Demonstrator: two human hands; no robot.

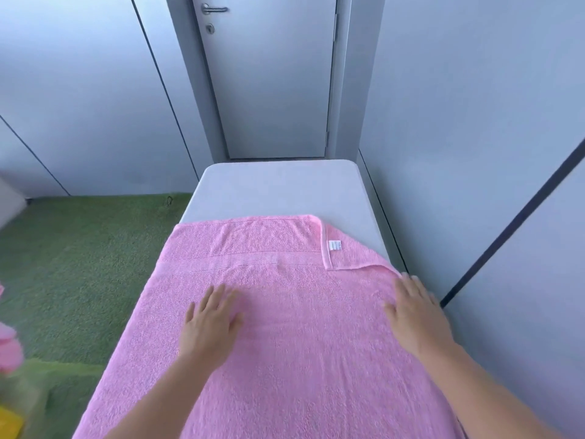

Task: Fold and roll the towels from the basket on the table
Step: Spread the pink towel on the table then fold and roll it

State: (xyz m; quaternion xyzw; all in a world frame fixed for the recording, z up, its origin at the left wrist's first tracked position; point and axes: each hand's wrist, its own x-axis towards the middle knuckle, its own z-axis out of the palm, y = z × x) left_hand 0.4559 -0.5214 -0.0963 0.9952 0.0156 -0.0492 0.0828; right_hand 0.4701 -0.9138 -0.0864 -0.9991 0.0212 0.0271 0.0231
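Observation:
A large pink towel [285, 327] lies spread flat over the near part of the white table [278, 188]. Its far right corner [345, 251] is folded back, and a small white label shows there. My left hand [210, 321] rests flat on the towel left of its middle, fingers straight. My right hand [414, 315] lies flat with straight fingers on the towel's right edge, close to the wall. The basket is out of view.
A grey wall panel [474, 153] runs along the table's right side, and a closed door [269, 74] stands behind its far end. Green carpet [72, 264] covers the floor on the left. Blurred pink, green and yellow cloth [12, 375] shows at the lower left edge.

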